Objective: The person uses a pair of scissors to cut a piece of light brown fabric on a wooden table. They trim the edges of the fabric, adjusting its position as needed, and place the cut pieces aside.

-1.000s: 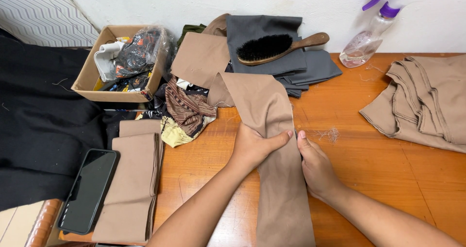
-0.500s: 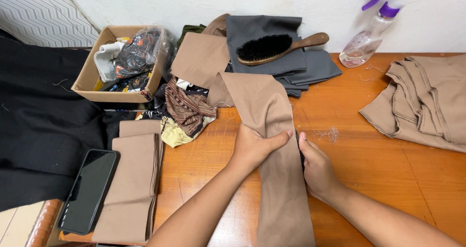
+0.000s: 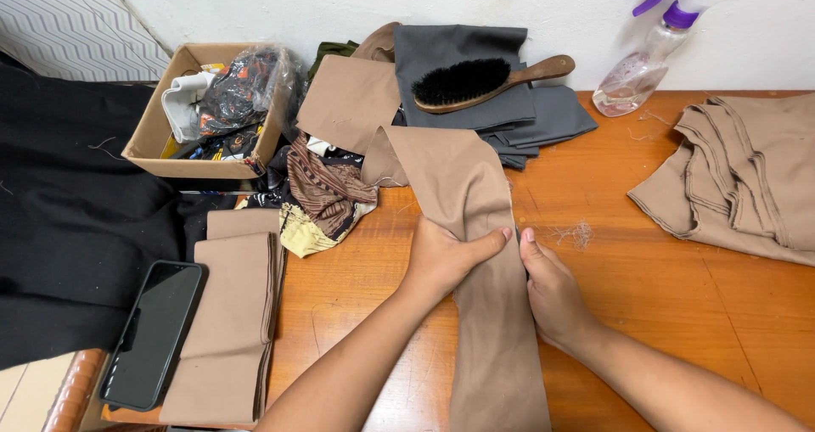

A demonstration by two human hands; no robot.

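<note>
A long tan fabric strip [image 3: 475, 254] lies lengthwise on the orange wooden bench [image 3: 679, 313], running from the pile of cloth at the back toward the near edge. The left hand [image 3: 441, 258] is curled around the strip's left edge, fingers reaching across its top, gripping it; the right hand [image 3: 552, 292] rests against the strip's right edge with the thumb on the cloth, fingers partly tucked out of sight, so how firmly it grips I cannot tell. Behind the strip sits folded grey cloth [image 3: 509, 114] with a wooden-handled black-bristle brush [image 3: 475, 82] lying on it, and a clear spray bottle [image 3: 635, 74] with a purple head leans at the wall. At left are a cardboard box [image 3: 153, 135] of odds and ends, a stack of folded tan pieces [image 3: 229, 313], a black phone [image 3: 153, 334] and black cloth [image 3: 68, 228]. More tan fabric [image 3: 747, 177] is heaped at right
</note>
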